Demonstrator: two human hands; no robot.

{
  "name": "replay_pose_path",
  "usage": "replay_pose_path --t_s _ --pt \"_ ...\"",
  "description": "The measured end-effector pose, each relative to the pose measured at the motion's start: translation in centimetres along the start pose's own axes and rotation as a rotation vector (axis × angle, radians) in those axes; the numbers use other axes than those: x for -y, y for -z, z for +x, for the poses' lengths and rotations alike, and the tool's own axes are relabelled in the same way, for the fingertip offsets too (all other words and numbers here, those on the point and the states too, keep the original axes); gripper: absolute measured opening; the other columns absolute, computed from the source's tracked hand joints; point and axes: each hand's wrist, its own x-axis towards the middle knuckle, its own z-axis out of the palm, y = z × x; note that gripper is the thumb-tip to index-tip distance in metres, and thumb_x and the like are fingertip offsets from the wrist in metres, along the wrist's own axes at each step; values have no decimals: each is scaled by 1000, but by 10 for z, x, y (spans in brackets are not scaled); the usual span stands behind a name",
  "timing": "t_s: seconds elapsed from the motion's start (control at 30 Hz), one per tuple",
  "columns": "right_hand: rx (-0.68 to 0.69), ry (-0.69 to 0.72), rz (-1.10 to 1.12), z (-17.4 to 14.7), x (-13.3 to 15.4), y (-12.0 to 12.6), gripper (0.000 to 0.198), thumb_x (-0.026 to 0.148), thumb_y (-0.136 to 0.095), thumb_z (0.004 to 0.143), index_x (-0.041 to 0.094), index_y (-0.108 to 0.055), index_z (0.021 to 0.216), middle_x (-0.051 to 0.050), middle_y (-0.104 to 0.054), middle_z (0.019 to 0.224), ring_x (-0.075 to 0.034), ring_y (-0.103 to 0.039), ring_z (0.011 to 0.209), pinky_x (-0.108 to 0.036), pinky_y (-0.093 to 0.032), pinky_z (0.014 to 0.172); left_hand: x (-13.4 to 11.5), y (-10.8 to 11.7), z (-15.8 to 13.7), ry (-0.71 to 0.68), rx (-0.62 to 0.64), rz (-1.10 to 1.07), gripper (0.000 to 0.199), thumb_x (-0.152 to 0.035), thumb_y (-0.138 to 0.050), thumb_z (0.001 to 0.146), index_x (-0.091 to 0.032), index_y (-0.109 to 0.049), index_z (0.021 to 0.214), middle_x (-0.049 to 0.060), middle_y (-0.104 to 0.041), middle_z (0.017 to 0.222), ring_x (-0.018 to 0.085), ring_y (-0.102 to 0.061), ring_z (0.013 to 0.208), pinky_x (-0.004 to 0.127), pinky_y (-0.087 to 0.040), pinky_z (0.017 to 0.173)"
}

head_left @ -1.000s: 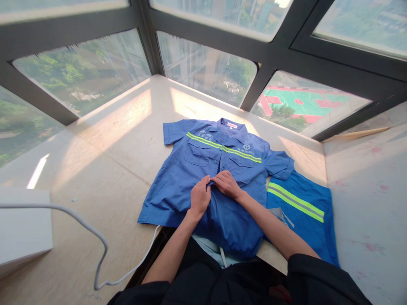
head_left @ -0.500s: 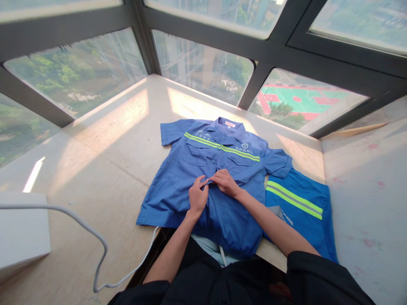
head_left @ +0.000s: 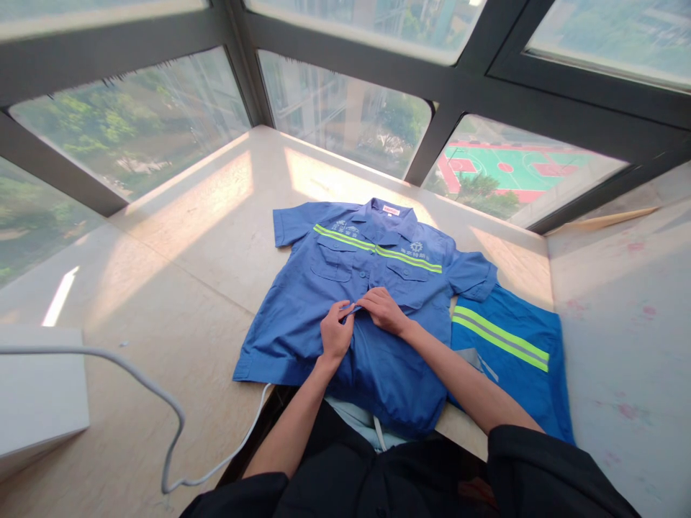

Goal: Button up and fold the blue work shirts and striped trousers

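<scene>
A blue short-sleeved work shirt (head_left: 291, 316) lies front side up on the ledge, collar toward the windows, with a yellow-green stripe across its chest. My left hand (head_left: 337, 334) pinches the edge of its front placket below the chest pockets. Right beside it, my right hand (head_left: 382, 309) grips the same front edge, fingertips close to the left thumb. Any button between the fingers is hidden. A button shows on the placket just above my hands. The shirt's lower hem hangs over the ledge's near edge toward my lap.
A brighter blue folded garment (head_left: 507, 388) with a reflective stripe lies partly under the shirt's sleeve at the right, by the wall (head_left: 626, 324). A white cable (head_left: 134, 378) loops across the left, past a white box (head_left: 40, 396). Framed windows border the ledge (head_left: 178, 302).
Hardly anything differs: both hands stay at the shirt's front edge, with the fingers in nearly the same pinch. The view has shifted very slightly.
</scene>
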Motion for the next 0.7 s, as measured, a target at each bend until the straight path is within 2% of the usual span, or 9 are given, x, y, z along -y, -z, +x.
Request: replay_pose_path --t_s 0.4,0.53,0.63,0.7 --pt "30 -33 41 8 2 4 25 12 -43 97 19 -67 99 -7 -67 87 -22 -54 90 -37 -38 84 3 0 1 12 -34 -55 21 -16 -70 78 -22 -61 97 4 -79 91 23 -75 94 34 -58 86" --pt "52 -133 75 12 5 7 20 11 -50 93 21 -67 96 -8 -69 104 -23 -56 104 -40 -36 92 4 0 1 10 -34 -56 22 -17 -70 78 -21 -61 98 4 -78 90 23 -75 93 35 -58 85" --pt "5 -245 69 12 12 12 21 12 -55 90 22 -65 106 -10 -65 123 -26 -52 118 -43 -35 98 4 1 0 -12 -40 -57 23 -17 -70 78 -21 -61 99 5 -78 92 24 -75 94 36 -58 86" --pt "-61 -331 64 10 21 16 25 15 -58 89 20 -63 112 -12 -63 126 -28 -51 120 -45 -37 99 4 1 0 -25 -52 -53 23 -17 -71 79 -21 -61 99 5 -78 92 24 -75 94 37 -57 88"
